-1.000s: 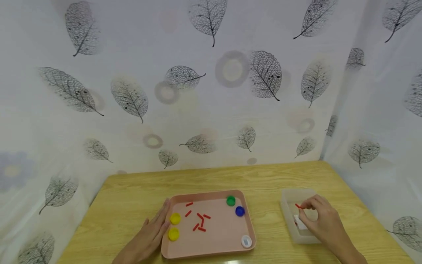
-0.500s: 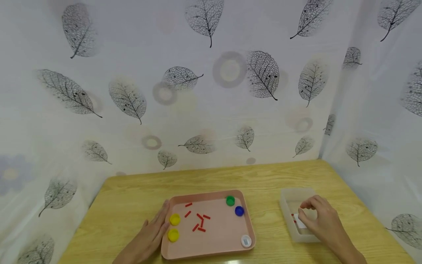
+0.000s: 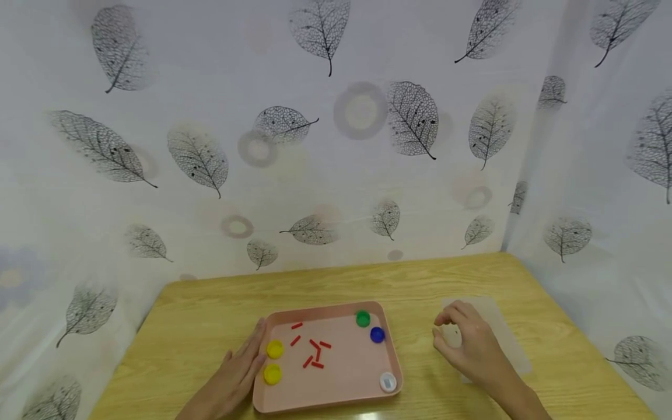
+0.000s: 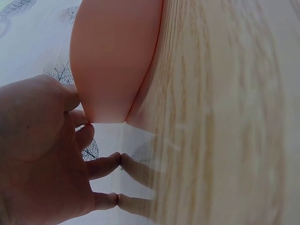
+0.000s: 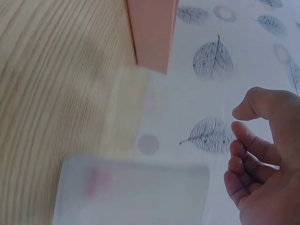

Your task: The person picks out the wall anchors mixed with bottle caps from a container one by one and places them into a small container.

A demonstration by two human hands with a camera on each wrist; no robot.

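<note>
My left hand (image 3: 236,368) rests along the left rim of the shallow pink tray (image 3: 346,401), fingers extended against its outer side; the left wrist view shows this pink wall (image 4: 112,61) up close. In the tray lie several short red sticks (image 3: 318,354). My right hand (image 3: 475,347) hovers at the left side of a translucent white box (image 3: 510,341), thumb and index finger bent towards each other with a gap between them. Nothing is held there, as the right wrist view of the hand (image 5: 265,150) confirms. The box's contents are blurred; a reddish patch shows through its wall.
Two yellow caps (image 3: 274,350) sit at the tray's left end. A green cap (image 3: 363,318) and a blue cap (image 3: 377,335) are at its far right, a white cap (image 3: 388,382) at its near right. Leaf-patterned cloth (image 3: 336,192) surrounds the wooden table (image 3: 420,280).
My right hand let go of a red stick into the translucent box, then moved left towards the tray, its fingers empty. The left hand stays at the tray's edge.
</note>
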